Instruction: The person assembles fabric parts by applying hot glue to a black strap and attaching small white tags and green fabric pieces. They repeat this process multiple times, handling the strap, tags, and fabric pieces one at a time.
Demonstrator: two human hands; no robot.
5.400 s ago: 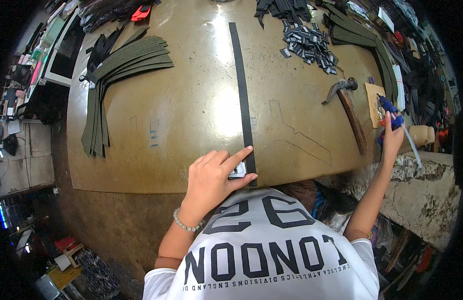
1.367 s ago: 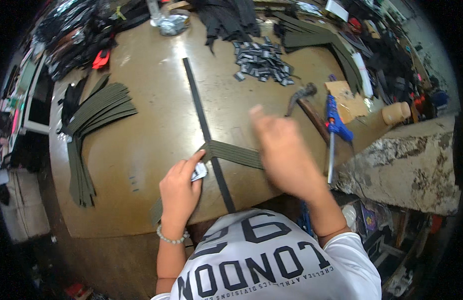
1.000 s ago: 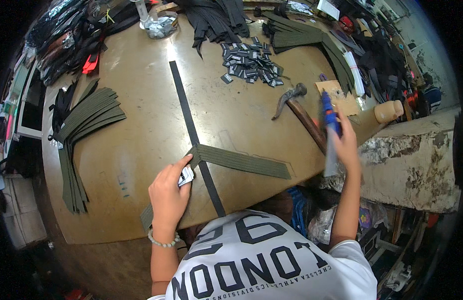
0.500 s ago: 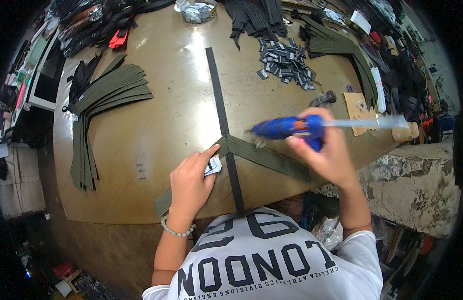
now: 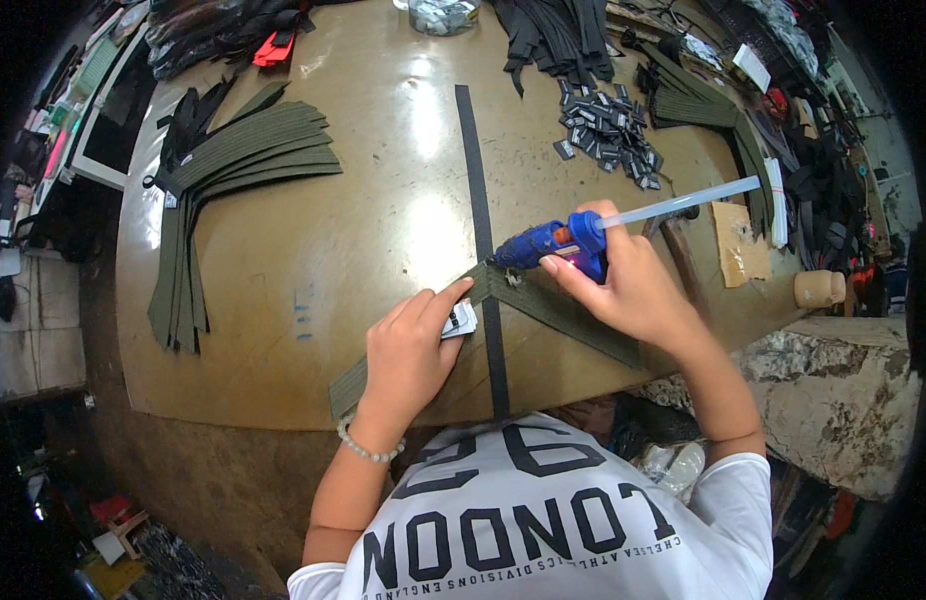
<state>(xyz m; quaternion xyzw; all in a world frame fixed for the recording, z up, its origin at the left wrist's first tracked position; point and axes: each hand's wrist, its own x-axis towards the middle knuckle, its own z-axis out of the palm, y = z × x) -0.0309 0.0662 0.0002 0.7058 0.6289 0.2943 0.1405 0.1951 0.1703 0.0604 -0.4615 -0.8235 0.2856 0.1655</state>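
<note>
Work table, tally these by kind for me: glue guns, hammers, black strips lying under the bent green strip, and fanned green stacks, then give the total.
Glue gun, in the right hand: 1
Hammer, partly hidden: 1
Black strip under the bent green strip: 1
Fanned green stacks, left stack and right stack: 2
Total: 5

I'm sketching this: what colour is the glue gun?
The glue gun is mostly blue, part orange, best seen in the head view.

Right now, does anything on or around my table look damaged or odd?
A pale lump shows under the blue glue gun in your right hand, maybe stray glue. The ledge right of the table also looks worn, its surface blotchy and rough.
</note>
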